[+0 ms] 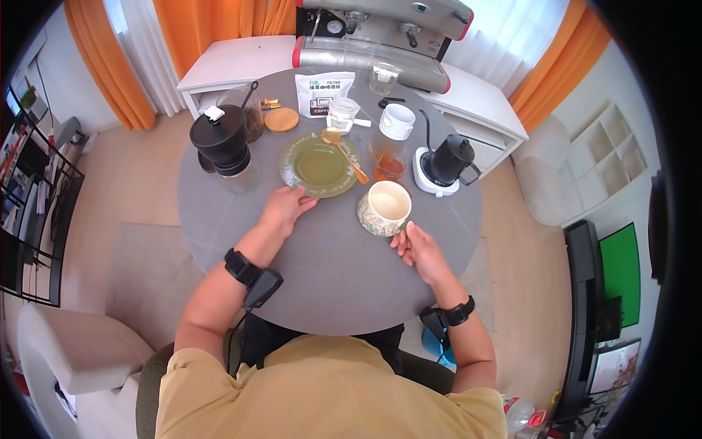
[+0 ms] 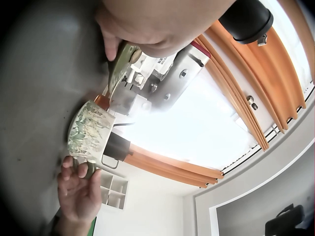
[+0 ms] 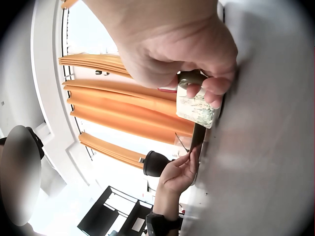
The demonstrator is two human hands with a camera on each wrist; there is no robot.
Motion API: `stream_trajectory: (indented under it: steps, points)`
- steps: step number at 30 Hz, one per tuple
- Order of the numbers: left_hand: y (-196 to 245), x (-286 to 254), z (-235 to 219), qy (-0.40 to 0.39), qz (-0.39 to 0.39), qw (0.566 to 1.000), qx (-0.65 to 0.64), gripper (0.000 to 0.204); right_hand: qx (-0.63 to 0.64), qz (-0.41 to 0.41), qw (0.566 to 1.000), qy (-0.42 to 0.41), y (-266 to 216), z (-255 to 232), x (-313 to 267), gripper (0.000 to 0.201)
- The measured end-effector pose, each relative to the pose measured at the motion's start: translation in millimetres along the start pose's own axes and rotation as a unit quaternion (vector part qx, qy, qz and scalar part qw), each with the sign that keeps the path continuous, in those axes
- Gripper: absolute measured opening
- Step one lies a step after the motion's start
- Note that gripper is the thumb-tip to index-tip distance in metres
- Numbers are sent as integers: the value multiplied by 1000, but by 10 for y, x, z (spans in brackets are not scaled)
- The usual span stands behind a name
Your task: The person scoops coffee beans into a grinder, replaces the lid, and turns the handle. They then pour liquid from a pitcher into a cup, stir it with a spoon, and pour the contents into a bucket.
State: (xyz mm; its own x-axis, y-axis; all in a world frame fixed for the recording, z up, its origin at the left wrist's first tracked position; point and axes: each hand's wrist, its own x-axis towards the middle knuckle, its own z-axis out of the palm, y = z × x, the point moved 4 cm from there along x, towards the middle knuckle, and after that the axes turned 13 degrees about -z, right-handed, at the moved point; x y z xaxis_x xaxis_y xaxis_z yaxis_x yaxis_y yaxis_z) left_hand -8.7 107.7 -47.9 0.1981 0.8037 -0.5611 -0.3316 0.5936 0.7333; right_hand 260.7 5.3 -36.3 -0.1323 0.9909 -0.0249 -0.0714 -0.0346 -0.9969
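A green plate (image 1: 316,167) with a wooden spoon (image 1: 345,155) lying across it sits mid-table. My left hand (image 1: 300,199) pinches its near rim; in the left wrist view the thumb lies over the plate's edge (image 2: 120,64). To the right stands a patterned cup (image 1: 385,207) with a cream inside, seen also as the cup (image 2: 88,130) and the cup (image 3: 197,108). My right hand (image 1: 404,233) pinches the cup's green handle (image 3: 192,77) at its near side. Both things rest on the round grey table (image 1: 329,263).
A black hand grinder (image 1: 221,139) stands left of the plate. Behind it are a wooden lid (image 1: 281,119), a filter bag (image 1: 323,91), and a glass server with a white dripper (image 1: 395,132). A black kettle (image 1: 447,161) sits far right, an espresso machine (image 1: 380,33) beyond.
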Motion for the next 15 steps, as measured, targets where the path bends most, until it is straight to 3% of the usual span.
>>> stream_trajectory:
  steps: [7, 8, 9, 13, 15]
  points:
    - [234, -470, -137, -40, 46, 997, 45, 24, -123, 11, 992, 40, -145, -13, -69, 32]
    - [268, -556, -156, -44, 50, 996, 51, 23, -289, -107, 946, 101, -256, -57, -76, 33]
    - [293, -637, -190, -43, 49, 997, 51, 23, -441, -219, 856, 157, -372, -56, -115, 35]
    - [295, -977, -223, -51, 48, 994, 82, 23, -391, -215, 885, 134, -713, 287, -155, 34]
    - [233, -1067, -247, -47, 49, 993, 95, 22, -221, -104, 969, 28, -652, 542, -69, 37]
